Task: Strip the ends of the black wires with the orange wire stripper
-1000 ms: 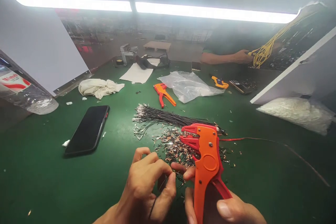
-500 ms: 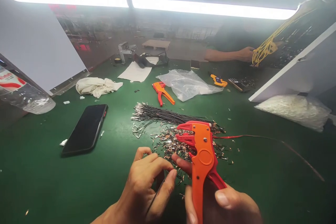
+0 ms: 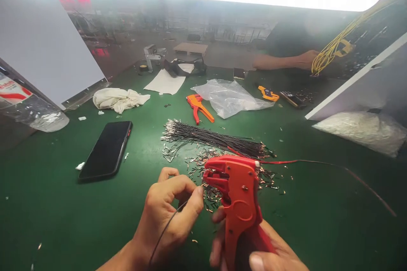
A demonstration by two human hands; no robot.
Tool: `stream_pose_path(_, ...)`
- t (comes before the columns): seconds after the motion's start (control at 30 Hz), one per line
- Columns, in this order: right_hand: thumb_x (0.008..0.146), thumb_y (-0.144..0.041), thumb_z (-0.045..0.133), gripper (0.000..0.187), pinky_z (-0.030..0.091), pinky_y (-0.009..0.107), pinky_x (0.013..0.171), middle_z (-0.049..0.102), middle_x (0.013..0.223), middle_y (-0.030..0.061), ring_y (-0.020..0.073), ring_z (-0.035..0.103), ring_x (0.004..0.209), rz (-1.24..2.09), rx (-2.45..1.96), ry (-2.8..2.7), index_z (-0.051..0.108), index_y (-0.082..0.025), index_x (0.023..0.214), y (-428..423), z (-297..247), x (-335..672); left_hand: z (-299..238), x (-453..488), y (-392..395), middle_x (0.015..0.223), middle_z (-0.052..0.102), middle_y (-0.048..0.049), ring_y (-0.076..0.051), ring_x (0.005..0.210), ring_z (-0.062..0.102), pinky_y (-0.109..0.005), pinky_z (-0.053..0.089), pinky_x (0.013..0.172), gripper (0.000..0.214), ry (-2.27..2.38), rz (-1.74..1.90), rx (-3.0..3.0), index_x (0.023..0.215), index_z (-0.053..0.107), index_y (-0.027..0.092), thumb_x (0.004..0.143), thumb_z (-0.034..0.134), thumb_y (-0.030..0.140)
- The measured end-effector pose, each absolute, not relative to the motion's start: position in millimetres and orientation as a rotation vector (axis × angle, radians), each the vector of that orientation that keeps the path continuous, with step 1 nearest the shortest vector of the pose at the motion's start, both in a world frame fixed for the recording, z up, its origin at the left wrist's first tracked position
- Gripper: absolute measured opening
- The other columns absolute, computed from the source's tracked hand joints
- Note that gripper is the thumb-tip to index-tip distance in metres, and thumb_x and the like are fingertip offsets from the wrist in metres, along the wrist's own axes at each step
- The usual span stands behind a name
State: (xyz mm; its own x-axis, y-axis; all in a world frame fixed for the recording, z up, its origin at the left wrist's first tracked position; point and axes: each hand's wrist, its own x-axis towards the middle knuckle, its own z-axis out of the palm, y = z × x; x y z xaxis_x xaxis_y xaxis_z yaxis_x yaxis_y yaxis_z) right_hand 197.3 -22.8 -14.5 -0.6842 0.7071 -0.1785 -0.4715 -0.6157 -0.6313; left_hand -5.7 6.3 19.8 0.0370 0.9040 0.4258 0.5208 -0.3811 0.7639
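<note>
Pinching dark wire (image 3: 163,233): left hand (image 3: 173,205), wire trailing across it | right hand (image 3: 276,254): clamped round orange stripper (image 3: 240,194), just beside

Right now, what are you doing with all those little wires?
My left hand is pinching a thin dark wire, and my right hand is holding a red-and-orange tool. The left fingertips look close to the tool's jaws, but I can't see the wire's end. Beyond my hands, a bundle of black wires lies on the green table, with scraps scattered nearby. Across from me, another person's hand is at some yellow wires.
</note>
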Motion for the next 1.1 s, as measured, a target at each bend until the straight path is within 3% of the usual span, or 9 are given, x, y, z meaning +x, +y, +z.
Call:
stream_pose_path(0.23, 0.079, -0.037, 0.078, 0.048, 0.05, 0.023, 0.067, 0.08, 0.092, 0.0103, 0.0139, 0.074, 0.074, 2.326, -0.481, -0.62, 0.065, -0.013, 0.119, -24.5, -19.5, 190.1, 32.3, -2.8, 1.6, 0.047, 0.054, 0.0017, -0.013, 0.048, 0.053, -0.023, 0.042, 0.04, 0.033, 1.261, 1.22, 1.732, 0.052, 0.059, 0.02, 0.085, 0.058, 0.016)
stream_pose_path(0.47, 0.08, -0.034, 0.079, 0.051, 0.047, 0.024, 0.069, 0.077, 0.091, 0.0089, 0.0128, 0.069, 0.074, 2.342, -0.444, -0.707, 0.061, -0.013, 0.122, -24.4, -27.1, 191.9, 32.7, -0.3, -1.7, 0.048, 0.058, 0.0002, -0.016, 0.052, 0.059, -0.024, 0.042, 0.04, 0.034, 1.204, 1.223, 1.651, 0.053, 0.061, 0.021, 0.087, 0.056, 0.014)
stream_pose_path(0.63, 0.06, -0.015, 0.074, 0.057, 0.044, 0.027, 0.072, 0.07, 0.087, 0.0047, 0.0156, 0.063, 0.077, 2.413, -0.407, -0.41, 0.067, -0.014, 0.117, -25.9, -23.8, 188.2, 26.2, 0.1, -0.7, 0.049, 0.055, 0.0013, -0.012, 0.047, 0.05, -0.022, 0.038, 0.036, 0.034, 1.252, 1.228, 1.634, 0.053, 0.059, 0.02, 0.087, 0.055, 0.017)
stream_pose_path(0.8, 0.046, -0.017, 0.078, 0.07, 0.04, 0.03, 0.074, 0.066, 0.087, 0.0046, 0.0192, 0.058, 0.079, 2.417, -0.474, -0.32, 0.068, -0.017, 0.115, -29.8, -27.4, 184.6, 26.5, -0.4, 0.9, 0.047, 0.053, 0.0046, -0.011, 0.052, 0.051, -0.021, 0.044, 0.046, 0.031, 1.236, 1.239, 1.696, 0.054, 0.06, 0.021, 0.084, 0.056, 0.014)
stream_pose_path(1.1, 0.051, -0.014, 0.074, 0.062, 0.038, 0.027, 0.074, 0.063, 0.085, 0.003, 0.016, 0.056, 0.076, 2.536, -0.397, -0.371, 0.062, -0.017, 0.111, -23.6, -21.3, 187.2, 32.7, -0.6, -2.2, 0.047, 0.058, 0.0051, -0.01, 0.055, 0.051, -0.021, 0.043, 0.052, 0.033, 1.266, 1.212, 1.624, 0.051, 0.06, 0.021, 0.083, 0.054, 0.015)
